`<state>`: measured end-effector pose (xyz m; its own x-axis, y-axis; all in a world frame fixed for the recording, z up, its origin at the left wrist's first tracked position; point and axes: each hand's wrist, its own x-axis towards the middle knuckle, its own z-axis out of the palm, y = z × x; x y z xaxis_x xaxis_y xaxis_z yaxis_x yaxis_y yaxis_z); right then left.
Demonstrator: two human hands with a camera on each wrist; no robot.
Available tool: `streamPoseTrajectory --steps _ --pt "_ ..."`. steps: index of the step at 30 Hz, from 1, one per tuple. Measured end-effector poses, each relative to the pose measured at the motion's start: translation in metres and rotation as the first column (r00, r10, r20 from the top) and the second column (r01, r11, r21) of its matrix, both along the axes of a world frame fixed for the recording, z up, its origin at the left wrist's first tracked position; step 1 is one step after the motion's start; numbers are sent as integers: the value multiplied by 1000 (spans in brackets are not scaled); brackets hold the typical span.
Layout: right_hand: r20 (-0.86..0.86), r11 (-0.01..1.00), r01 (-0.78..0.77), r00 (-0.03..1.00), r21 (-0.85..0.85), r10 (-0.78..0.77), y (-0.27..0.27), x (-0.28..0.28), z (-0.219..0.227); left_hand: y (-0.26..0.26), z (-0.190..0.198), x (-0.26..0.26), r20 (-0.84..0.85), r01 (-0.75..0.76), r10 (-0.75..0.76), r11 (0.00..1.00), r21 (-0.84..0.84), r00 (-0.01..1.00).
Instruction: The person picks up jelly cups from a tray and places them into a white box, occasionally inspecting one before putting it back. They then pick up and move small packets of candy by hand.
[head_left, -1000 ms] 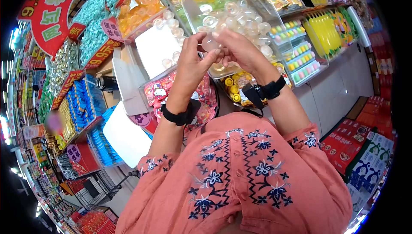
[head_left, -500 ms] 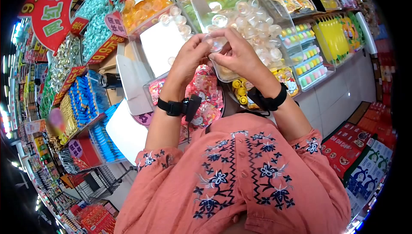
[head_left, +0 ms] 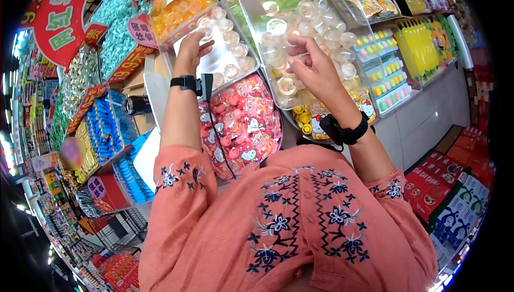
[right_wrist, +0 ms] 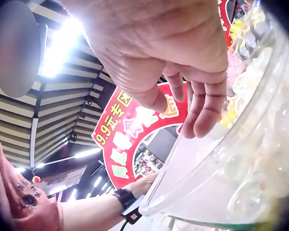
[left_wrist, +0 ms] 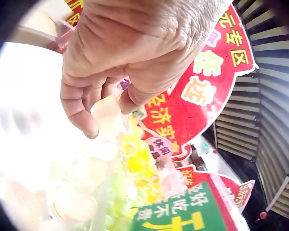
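Observation:
My left hand (head_left: 191, 51) is over the white-floored clear bin (head_left: 182, 72), above its white surface. In the left wrist view its thumb and fingers pinch a small pale jelly cup (left_wrist: 107, 111). More clear jelly cups (head_left: 231, 38) line the right side of that bin. My right hand (head_left: 318, 70) hovers over a second clear bin (head_left: 243, 8), heaped with clear jelly cups (head_left: 308, 9). The fingers are loosely bent with nothing between them, and in the right wrist view they hang near the bin's rim.
Pink cartoon-printed packets (head_left: 241, 118) lie just in front of the bins, with yellow packets (head_left: 305, 126) to their right. Trays of pastel sweets (head_left: 388, 83) stand right of the heaped bin. Orange jelly cups (head_left: 184, 5) and teal-wrapped sweets (head_left: 120, 24) fill bins at the back left.
Earlier both hands met around a clear jelly cup over the heaped bin's left side. They have parted: the left hand moved left with a jelly cup, and the right moved slightly right.

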<state>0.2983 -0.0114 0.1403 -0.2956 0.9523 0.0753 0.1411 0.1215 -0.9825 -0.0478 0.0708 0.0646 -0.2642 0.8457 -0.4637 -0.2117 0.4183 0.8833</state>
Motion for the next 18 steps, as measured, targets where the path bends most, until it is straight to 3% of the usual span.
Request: streamPoseTrajectory --steps 8,18 --pt "11 992 33 999 -125 -32 0 6 4 33 -63 -18 -20 -49 47 994 -101 999" --pt "33 991 13 999 -132 -8 3 7 -6 36 -87 -16 58 -42 48 994 -102 997"
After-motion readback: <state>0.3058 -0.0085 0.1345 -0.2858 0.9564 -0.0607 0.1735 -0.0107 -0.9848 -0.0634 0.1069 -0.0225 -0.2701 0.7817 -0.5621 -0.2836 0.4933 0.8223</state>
